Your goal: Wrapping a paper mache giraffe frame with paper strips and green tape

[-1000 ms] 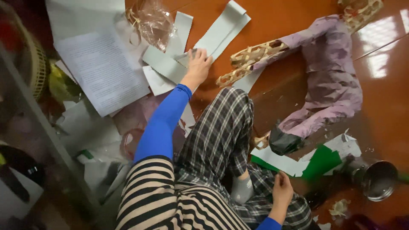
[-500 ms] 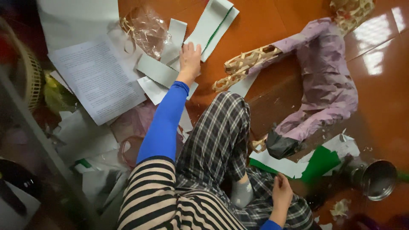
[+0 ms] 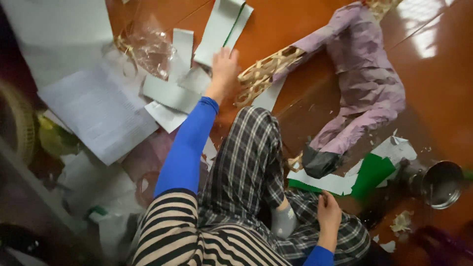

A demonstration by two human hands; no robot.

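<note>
My left hand (image 3: 224,69) reaches forward, fingers spread flat, holding nothing, fingertips touching the near end of a long white paper strip (image 3: 221,27). The strip runs away from the hand – up and slightly right. My right hand (image 3: 329,213) rests loosely open on my leg, well apart.

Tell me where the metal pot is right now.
In the head view the metal pot lies on its side on the wooden floor at the far right, just right of the green paper and beyond the right hand.
</note>
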